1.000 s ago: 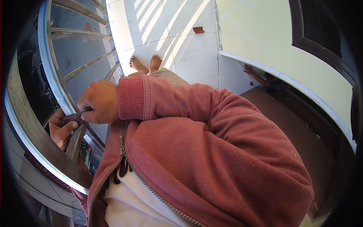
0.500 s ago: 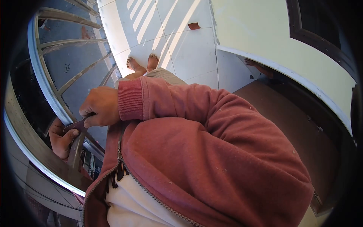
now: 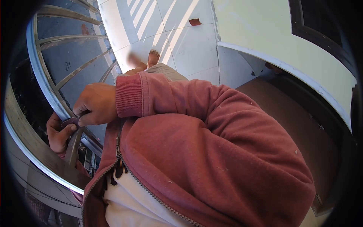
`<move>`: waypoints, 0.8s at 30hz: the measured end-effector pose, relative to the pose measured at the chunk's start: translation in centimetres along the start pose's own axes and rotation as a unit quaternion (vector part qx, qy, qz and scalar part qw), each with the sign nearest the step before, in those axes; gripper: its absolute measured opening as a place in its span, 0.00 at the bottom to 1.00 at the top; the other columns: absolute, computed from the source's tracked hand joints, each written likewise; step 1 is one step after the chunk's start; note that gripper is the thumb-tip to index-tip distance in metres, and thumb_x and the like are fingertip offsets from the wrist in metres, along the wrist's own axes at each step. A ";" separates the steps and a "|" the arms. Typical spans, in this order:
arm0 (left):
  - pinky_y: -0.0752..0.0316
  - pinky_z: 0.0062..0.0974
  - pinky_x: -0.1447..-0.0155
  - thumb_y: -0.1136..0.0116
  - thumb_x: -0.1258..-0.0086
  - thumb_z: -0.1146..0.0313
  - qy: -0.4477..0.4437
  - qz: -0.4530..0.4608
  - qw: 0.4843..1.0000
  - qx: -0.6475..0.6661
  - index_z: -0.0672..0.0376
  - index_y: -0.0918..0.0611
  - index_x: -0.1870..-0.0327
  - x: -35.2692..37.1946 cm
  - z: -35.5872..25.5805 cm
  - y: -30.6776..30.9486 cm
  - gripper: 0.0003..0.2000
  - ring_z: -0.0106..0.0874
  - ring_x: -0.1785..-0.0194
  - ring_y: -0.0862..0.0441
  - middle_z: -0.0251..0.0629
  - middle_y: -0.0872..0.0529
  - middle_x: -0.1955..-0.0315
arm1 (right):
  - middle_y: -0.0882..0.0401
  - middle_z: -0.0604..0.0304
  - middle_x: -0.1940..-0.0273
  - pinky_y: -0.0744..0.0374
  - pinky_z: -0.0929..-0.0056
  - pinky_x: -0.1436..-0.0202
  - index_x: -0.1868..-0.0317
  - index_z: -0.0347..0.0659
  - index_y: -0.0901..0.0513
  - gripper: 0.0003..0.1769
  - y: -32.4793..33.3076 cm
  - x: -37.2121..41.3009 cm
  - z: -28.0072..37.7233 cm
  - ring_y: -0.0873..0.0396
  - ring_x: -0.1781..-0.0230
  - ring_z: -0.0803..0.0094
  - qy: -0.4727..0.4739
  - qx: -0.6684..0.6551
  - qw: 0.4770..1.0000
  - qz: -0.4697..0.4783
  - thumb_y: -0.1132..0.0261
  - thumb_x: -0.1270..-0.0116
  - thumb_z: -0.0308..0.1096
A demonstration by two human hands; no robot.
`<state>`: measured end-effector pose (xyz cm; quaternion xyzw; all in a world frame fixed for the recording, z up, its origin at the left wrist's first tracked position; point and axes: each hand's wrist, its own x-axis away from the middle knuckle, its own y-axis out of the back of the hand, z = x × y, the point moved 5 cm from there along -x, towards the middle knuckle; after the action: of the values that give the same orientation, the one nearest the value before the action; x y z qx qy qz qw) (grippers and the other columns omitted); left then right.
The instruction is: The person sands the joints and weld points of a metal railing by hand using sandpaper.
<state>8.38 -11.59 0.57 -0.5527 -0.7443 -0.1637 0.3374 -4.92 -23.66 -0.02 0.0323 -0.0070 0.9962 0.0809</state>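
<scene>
A strip of dark reddish-brown sandpaper (image 3: 70,121) lies bent against a bar of the metal railing (image 3: 46,81). My right hand (image 3: 96,103), reaching across my body in a red sleeve, pinches its near end. On the railing's far side, my left hand (image 3: 58,135) has its thumb pressed on the strip's other end; its remaining fingers are partly hidden behind the bar. Both hands are closed and close together. A short crossbar (image 3: 73,145) with worn, dull paint runs below them.
A small reddish-brown piece (image 3: 195,22) lies on the tiled floor (image 3: 189,47). My bare foot (image 3: 153,58) stands near the railing. To the right are a pale wall (image 3: 249,24) and a brown panel (image 3: 287,117). Ground shows far below, between the railing bars.
Both hands have shifted slightly left and up in the view. My right hand is nearer my left, and less of the sandpaper shows between them.
</scene>
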 end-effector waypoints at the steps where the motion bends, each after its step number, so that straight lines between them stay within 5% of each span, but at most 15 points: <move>1: 0.26 0.22 0.54 0.34 0.49 0.75 0.000 -0.006 1.000 0.002 0.68 0.25 0.52 -0.1 0.4 0.2 0.22 0.26 0.63 0.19 0.40 0.16 0.65 | 0.25 0.52 0.81 0.29 0.65 0.71 0.75 0.37 0.22 0.12 0.2 -0.1 -0.1 0.25 0.79 0.57 0.003 -0.012 1.000 0.000 0.35 0.45 0.38; 5: 0.26 0.23 0.55 0.34 0.47 0.76 -0.032 -0.063 0.995 -0.074 0.68 0.24 0.54 -0.1 3.1 2.4 0.18 0.25 0.63 0.20 0.38 0.16 0.65 | 0.25 0.53 0.81 0.29 0.64 0.72 0.75 0.37 0.22 0.11 0.9 -0.2 -1.6 0.25 0.80 0.59 -0.042 -0.026 0.999 0.023 0.35 0.45 0.37; 7: 0.26 0.23 0.55 0.33 0.47 0.74 -0.097 0.021 0.995 0.004 0.68 0.23 0.55 -0.4 2.6 1.8 0.19 0.24 0.65 0.20 0.37 0.16 0.66 | 0.25 0.54 0.81 0.29 0.64 0.72 0.74 0.37 0.21 0.12 1.0 0.0 -1.5 0.25 0.79 0.61 -0.040 -0.037 0.998 0.018 0.35 0.44 0.38; 11: 0.27 0.22 0.52 0.31 0.49 0.70 -0.054 0.100 0.993 -0.009 0.69 0.24 0.52 -0.6 1.4 2.5 0.23 0.26 0.60 0.20 0.41 0.17 0.60 | 0.25 0.53 0.80 0.29 0.64 0.71 0.73 0.37 0.21 0.11 -0.5 0.1 -1.2 0.25 0.78 0.61 -0.026 -0.042 0.999 -0.004 0.36 0.43 0.38; 15: 0.26 0.23 0.52 0.33 0.49 0.74 0.003 0.025 1.000 -0.005 0.69 0.26 0.50 0.2 0.2 0.6 0.23 0.27 0.60 0.20 0.41 0.17 0.59 | 0.24 0.54 0.79 0.28 0.65 0.70 0.72 0.37 0.21 0.11 -0.5 0.2 -1.3 0.24 0.78 0.62 -0.004 0.004 1.000 -0.001 0.36 0.43 0.38; 21: 0.25 0.23 0.53 0.30 0.51 0.74 -0.063 -0.056 0.996 0.012 0.69 0.23 0.54 -0.3 3.3 2.3 0.22 0.26 0.61 0.19 0.40 0.16 0.65 | 0.24 0.55 0.80 0.29 0.67 0.71 0.72 0.37 0.20 0.11 1.2 -0.2 -2.0 0.25 0.79 0.65 -0.042 0.016 0.999 0.017 0.36 0.44 0.38; 24: 0.26 0.23 0.53 0.31 0.50 0.73 -0.044 0.060 0.996 0.058 0.71 0.25 0.51 -0.1 1.5 1.7 0.24 0.27 0.61 0.18 0.42 0.16 0.63 | 0.24 0.54 0.80 0.29 0.66 0.71 0.72 0.37 0.21 0.11 0.1 -0.2 -1.0 0.25 0.79 0.62 -0.032 -0.012 0.999 0.018 0.36 0.43 0.38</move>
<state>9.46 -10.20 -0.80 -0.5822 -0.7322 -0.0755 0.3453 -4.79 -23.72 -1.07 0.0629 -0.0217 0.9958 0.0629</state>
